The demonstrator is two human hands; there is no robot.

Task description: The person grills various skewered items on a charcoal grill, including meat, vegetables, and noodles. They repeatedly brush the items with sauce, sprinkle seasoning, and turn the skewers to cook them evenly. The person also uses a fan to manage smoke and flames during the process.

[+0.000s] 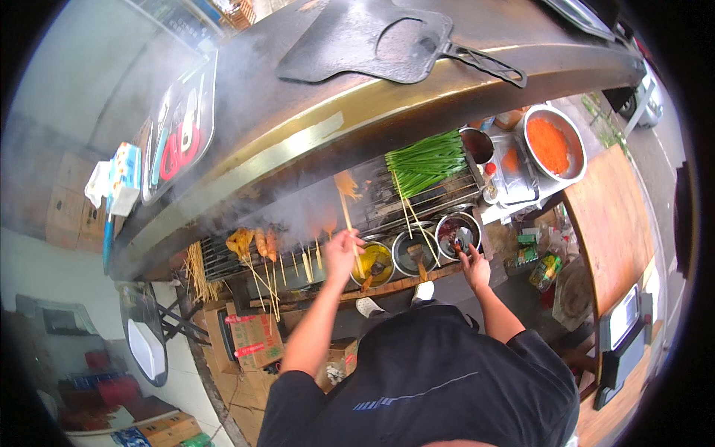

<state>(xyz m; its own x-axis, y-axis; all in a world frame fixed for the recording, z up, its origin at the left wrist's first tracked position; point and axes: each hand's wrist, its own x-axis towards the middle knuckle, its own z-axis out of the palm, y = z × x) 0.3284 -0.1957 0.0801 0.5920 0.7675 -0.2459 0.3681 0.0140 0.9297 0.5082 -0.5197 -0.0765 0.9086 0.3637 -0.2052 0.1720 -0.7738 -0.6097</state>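
Observation:
My left hand (342,257) grips a wooden skewer (347,212) that carries a pale, fan-shaped piece of food (347,184) above the grill grate (380,207). At the bowl of dark red sauce (475,223), my right hand (476,269) has its fingers on the handle of a brush (458,246); its bristles are hard to make out. Between the hands stand a bowl of yellow liquid (385,254) and a metal bowl (397,262), each with a brush inside. Skewered green stalks (427,162) lie on the grate's right part. Browned meat skewers (265,243) are at its left, partly veiled by smoke.
Above the grill runs a metal hood (313,134) bearing a black cast-iron plate (385,39) and a tray of scissors and tools (184,123). At right are a bowl of orange-red powder (581,139) and a wooden tabletop (609,223). A cardboard box (254,341) stands below left.

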